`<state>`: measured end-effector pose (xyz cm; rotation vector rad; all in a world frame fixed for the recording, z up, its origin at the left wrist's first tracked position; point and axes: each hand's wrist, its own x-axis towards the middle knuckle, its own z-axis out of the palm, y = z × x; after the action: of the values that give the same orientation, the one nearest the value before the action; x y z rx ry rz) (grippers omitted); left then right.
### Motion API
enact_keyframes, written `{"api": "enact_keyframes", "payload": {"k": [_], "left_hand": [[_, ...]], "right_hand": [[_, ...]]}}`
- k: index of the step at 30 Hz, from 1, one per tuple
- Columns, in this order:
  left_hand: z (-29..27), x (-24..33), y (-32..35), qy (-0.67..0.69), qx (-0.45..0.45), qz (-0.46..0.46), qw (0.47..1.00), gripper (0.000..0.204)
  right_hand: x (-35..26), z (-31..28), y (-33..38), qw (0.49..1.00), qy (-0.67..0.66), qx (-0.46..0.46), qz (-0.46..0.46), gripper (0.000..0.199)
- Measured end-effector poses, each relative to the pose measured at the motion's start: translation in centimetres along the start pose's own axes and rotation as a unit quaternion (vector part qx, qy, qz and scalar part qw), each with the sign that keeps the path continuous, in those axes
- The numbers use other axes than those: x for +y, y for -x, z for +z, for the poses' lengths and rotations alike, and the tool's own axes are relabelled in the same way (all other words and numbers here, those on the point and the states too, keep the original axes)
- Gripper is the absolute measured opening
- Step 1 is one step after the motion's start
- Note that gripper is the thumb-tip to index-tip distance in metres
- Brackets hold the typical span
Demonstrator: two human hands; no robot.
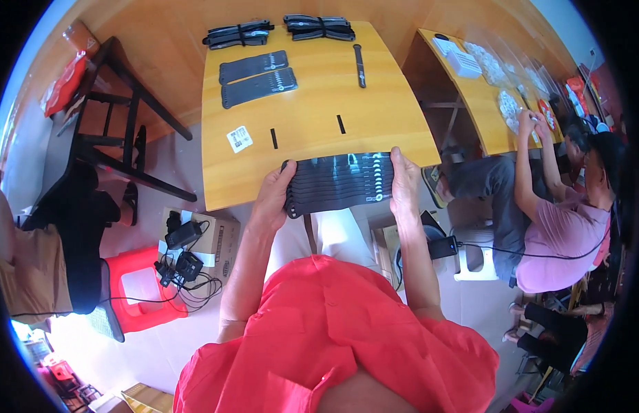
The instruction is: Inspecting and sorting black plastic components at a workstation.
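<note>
Just beyond the table's near edge, I hold a flat row of overlapping black straps (pixel 337 184) by its two ends. Small white marks line its right side, and glare suggests a shiny surface. My left hand (pixel 273 191) is closed on the left end, thumb on top. My right hand (pixel 403 182) grips the right end the same way. On the wooden table (pixel 299 127), two similar rows of black straps (pixel 254 65) lie at the far left. A single black strap (pixel 360 65) lies at the far right. Two short black strips (pixel 341 124) and a white label (pixel 239 139) lie nearer me.
Two tied bundles of black straps (pixel 238 34) (pixel 320 27) rest along the table's back edge. A cardboard box with black adapters and cables (pixel 189 255) stands lower left, beside a red stool (pixel 137 292). At right, a person (pixel 560 237) works at another table (pixel 474 103).
</note>
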<state>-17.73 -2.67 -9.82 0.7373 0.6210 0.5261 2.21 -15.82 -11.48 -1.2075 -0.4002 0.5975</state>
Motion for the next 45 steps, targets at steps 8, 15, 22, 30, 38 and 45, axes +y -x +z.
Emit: {"api": "enact_keyframes", "payload": {"k": [8,15,22,30,38,45], "left_hand": [[-4.1,-0.2,0.8,-0.059,0.082,0.032,0.994,0.022],[-9.9,4.5,1.0,-0.029,0.209,0.126,0.969,0.019],[-12.3,7.6,-2.3,-0.039,0.214,0.165,0.962,0.017],[-15.3,9.2,-4.9,-0.001,0.211,0.178,0.961,0.024],[-17.6,8.3,-2.5,0.043,0.265,0.191,0.944,0.023],[-18.8,7.6,-0.6,0.062,0.278,0.199,0.938,0.028]], "right_hand": [[3.2,3.1,0.4,0.994,0.1,0.027,0.047,0.043],[2.5,1.4,-2.4,0.98,0.181,0.046,0.065,0.042],[2.5,1.9,-3.7,0.979,0.195,0.01,0.049,0.038],[4.4,7.0,-8.1,0.972,0.21,-0.1,0.015,0.032],[6.8,16.2,-18.4,0.821,0.566,-0.072,-0.025,0.052],[8.2,21.7,-20.7,0.733,0.676,-0.049,0.046,0.057]]}}
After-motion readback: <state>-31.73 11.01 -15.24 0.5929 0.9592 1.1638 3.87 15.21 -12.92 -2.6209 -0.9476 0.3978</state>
